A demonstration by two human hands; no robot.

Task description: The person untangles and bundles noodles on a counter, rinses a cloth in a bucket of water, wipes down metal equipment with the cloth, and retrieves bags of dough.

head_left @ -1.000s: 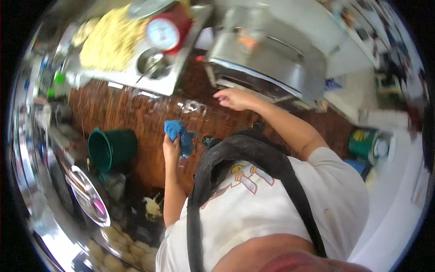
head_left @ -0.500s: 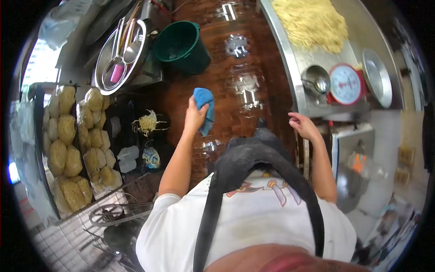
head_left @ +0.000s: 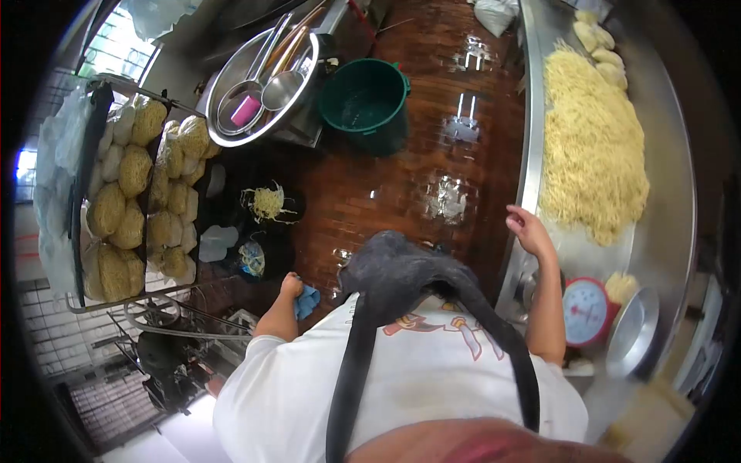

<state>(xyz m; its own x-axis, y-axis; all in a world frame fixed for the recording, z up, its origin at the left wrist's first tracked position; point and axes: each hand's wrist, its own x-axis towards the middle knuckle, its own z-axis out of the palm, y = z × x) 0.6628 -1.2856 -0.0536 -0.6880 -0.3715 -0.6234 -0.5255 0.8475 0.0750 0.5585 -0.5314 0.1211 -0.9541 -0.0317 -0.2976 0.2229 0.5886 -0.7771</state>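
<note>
Low at my left side, my left hand point(head_left: 291, 285) is closed around a blue cloth point(head_left: 307, 302), which hangs beside my hip. My right hand point(head_left: 529, 230) is held out over the near edge of a metal table point(head_left: 532, 116), its fingers loosely bent and nothing in them. Beyond that hand, a large heap of yellow noodles point(head_left: 593, 147) covers much of the table. Close to my right forearm are a red-rimmed dial scale point(head_left: 584, 311) and a round metal pan point(head_left: 633, 332). A metal bowl point(head_left: 526, 287) is partly hidden behind the forearm.
Ahead to the left stand a green bucket point(head_left: 366, 108) and a wide metal basin point(head_left: 224, 85) holding ladles and a pink item. A rack of bagged noodles point(head_left: 123, 208) is at my left. The brown tiled floor point(head_left: 432, 177) looks wet. A white bag point(head_left: 495, 14) lies at the far end.
My left hand has drawn back toward my hip with the blue cloth. The view has shifted forward along the table, showing more noodles, and my right hand is now at the table's edge.
</note>
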